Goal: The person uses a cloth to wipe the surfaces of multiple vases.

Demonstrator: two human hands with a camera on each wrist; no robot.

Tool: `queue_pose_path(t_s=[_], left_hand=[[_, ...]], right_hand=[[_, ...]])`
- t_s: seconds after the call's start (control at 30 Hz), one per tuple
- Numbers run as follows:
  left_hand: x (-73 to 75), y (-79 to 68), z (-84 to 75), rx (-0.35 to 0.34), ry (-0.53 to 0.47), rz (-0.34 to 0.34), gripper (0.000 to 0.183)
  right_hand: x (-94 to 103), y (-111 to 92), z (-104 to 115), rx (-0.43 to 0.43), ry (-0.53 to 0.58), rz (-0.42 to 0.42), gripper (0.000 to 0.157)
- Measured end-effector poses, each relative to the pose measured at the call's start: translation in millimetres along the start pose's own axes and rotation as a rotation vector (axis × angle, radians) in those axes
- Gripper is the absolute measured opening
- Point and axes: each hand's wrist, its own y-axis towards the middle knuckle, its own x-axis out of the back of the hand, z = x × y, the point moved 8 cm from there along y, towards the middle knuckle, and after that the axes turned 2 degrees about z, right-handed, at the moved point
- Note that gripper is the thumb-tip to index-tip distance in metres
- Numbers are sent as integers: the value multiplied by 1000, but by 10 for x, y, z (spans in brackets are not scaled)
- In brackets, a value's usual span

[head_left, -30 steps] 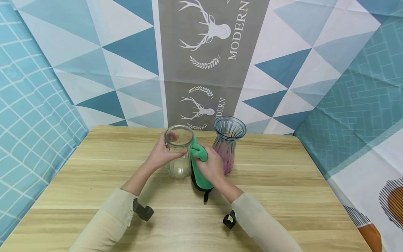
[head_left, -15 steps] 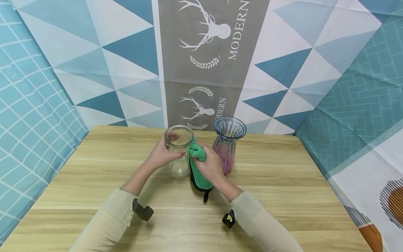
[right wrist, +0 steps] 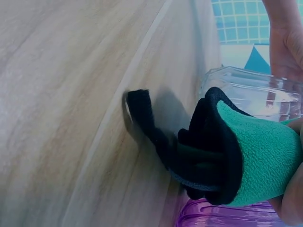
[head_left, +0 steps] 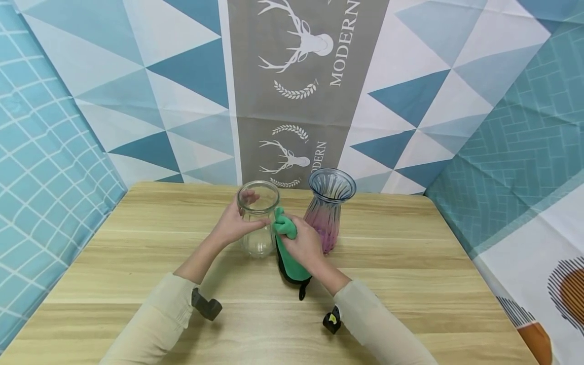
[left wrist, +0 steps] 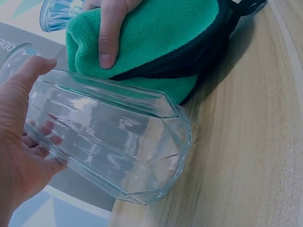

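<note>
My left hand [head_left: 231, 223] holds a clear glass jar [head_left: 258, 244] near its upper part, thumb on the near side and fingers round the far side. The jar stands upright, with faceted walls in the left wrist view. Beside it my right hand [head_left: 307, 243] grips a green towelling cloth [head_left: 292, 261] with black edging, its bunched top right at the jar's side. A black loop [right wrist: 147, 120] hangs from the cloth's lower end, close over the table. Some right-hand fingers are hidden behind the cloth.
A ribbed glass vase [head_left: 325, 218], blue at its flared rim and pink-purple below, stands just right of the right hand. Under everything is a wooden table [head_left: 255, 324]; a patterned cloth backdrop [head_left: 182, 101] rises behind its far edge.
The cloth has shifted slightly against the jar: its bunched top sits lower, and its lower end with the loop has swung a little toward the near right. The left hand and jar stay put.
</note>
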Motion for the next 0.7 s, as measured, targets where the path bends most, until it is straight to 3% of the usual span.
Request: queue_pose_path(t_s=[0.17, 0.43, 0.7], left_hand=[[2, -54, -126, 22, 29, -24, 78], [46, 69, 167, -1, 55, -83, 87], [57, 75, 171, -42, 60, -75, 86]], right_hand=[[-12, -13, -16, -1, -9, 10, 37], [47, -11, -31, -2, 26, -32, 37], [107, 28, 7, -1, 84, -91, 38]])
